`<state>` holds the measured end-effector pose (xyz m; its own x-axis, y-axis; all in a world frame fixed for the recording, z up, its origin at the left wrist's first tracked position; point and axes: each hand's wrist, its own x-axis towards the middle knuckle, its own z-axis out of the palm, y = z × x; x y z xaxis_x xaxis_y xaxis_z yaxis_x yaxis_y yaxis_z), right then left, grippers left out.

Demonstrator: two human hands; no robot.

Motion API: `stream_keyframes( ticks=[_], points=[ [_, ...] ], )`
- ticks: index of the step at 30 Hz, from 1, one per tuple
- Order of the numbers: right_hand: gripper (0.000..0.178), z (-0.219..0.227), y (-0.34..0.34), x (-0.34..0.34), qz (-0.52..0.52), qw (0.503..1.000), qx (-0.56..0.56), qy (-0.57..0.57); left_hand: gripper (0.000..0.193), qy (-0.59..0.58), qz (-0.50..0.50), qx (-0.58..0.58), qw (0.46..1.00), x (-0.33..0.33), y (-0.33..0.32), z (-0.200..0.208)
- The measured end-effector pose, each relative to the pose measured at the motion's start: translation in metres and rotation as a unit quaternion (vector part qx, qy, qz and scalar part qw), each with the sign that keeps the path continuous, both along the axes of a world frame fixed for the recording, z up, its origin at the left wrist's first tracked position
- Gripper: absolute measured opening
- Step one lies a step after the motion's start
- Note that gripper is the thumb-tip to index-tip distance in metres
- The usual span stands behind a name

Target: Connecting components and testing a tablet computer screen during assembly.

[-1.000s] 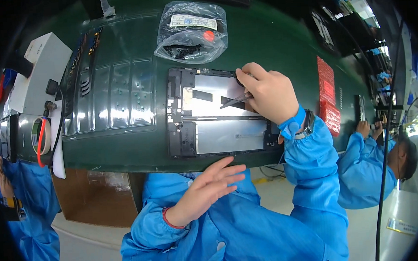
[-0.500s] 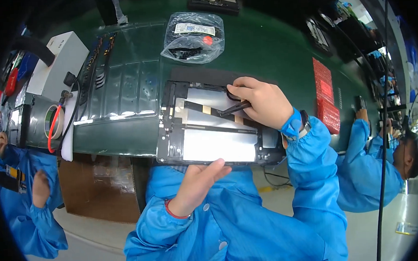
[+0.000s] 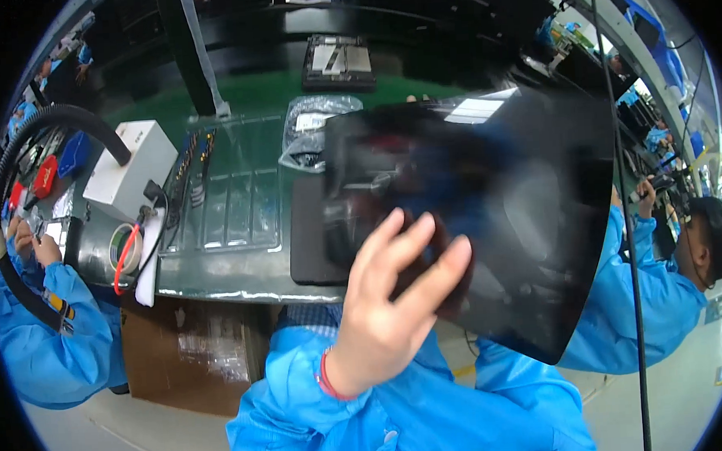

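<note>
A tablet (image 3: 541,240) is raised and tilted, its glossy black screen side facing me and reflecting light. My left hand (image 3: 381,306), a red band at its wrist, is in front of the screen with fingers spread. Whether its fingertips touch the glass I cannot tell. My right hand is hidden behind the tablet, and so are the tweezers seen in it earlier. On the table's front edge, partly covered by the tablet, lies a dark flat pad (image 3: 311,236).
A clear plastic tray (image 3: 242,207) lies left of the pad, with a bagged part (image 3: 302,151) beyond it. Further left are a white box (image 3: 134,172) with a black hose and a tape roll (image 3: 125,248). Another opened device (image 3: 338,63) lies at the back. Co-workers sit on both sides.
The tablet has been lifted off the pad and turned over, from its open inner side to its glossy screen. My left hand has risen with spread fingers; my right hand has gone out of sight.
</note>
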<state>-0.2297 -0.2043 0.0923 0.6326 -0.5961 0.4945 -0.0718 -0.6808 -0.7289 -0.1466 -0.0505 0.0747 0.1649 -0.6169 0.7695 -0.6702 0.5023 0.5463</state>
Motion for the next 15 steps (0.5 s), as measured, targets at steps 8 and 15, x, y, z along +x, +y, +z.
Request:
stream_keyframes(
  ticks=[8,15],
  points=[
    [0.035,0.002,0.000,-0.001,-0.028,0.999,-0.016,-0.023,0.031,-0.166,0.161,0.053,0.971,-0.025,0.033,-0.003],
    [0.034,0.001,0.004,0.001,-0.047,0.998,-0.011,-0.036,0.033,-0.216,0.199,0.042,0.955,-0.023,0.040,-0.006]
  ],
)
